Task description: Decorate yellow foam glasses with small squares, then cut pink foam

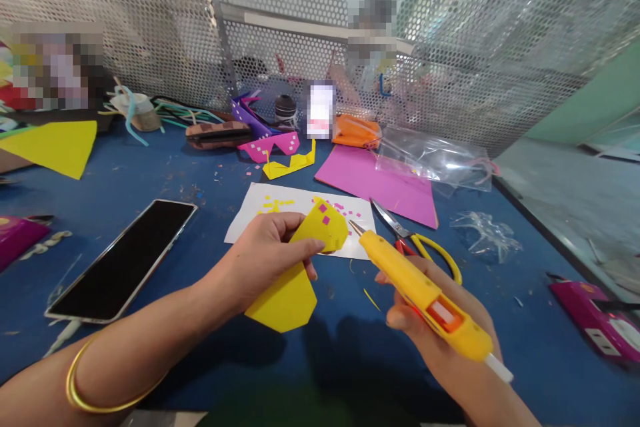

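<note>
The left hand [275, 240] pinches a flat yellow cut-out [287, 300] with small pink squares [326, 220], thumb on top, in the middle of the frame. At lower right, the right hand [470, 297] curls its fingers around a yellow plastic glue gun [395, 263]. Its pointy metal tip [355, 227] is near the cut-out, above a flat white sheet [245, 217].

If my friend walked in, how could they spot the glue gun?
Over the blue table, find the right hand. It holds the yellow glue gun. Unlike the flat yellow sheet in the left hand, it's chunky, with a metal tip.
</note>
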Motion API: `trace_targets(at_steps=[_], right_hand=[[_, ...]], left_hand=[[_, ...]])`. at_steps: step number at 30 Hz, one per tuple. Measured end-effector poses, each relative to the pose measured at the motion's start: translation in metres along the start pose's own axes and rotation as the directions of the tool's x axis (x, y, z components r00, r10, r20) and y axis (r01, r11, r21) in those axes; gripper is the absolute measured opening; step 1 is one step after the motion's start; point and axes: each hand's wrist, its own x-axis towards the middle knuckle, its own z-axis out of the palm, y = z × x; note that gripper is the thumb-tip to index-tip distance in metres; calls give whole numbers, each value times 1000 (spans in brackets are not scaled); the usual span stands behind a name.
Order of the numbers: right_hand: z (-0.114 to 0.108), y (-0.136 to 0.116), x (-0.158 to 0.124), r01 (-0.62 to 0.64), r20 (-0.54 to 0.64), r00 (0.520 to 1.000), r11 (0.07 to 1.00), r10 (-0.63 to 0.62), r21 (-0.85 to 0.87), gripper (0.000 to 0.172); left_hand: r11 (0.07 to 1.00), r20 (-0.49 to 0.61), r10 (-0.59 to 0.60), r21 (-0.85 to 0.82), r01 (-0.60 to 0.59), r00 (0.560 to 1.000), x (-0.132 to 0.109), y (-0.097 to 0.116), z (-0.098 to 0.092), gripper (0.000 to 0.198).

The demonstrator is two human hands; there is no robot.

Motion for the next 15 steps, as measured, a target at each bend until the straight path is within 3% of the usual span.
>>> trace_targets(at_steps=[3,8,12,15], right_hand=[[0,0,0,-40,-60,997,992,47,118,28],[-2,1,-1,38,-187,982,985,-5,169,22],[-7,4,1,69,-197,977,996,-77,-50,21],[-20,11,7,15,-144,988,978,-46,-208,27]], left_hand=[[1000,8,-8,-7,8,1000,0,1,-1,16],[1000,13,-9,-2,9,1000,-1,-1,-1,17],[999,20,-21,-40,21,1000,-1,0,-2,17],[988,21,-32,-152,34,999,-3,4,-6,20]])
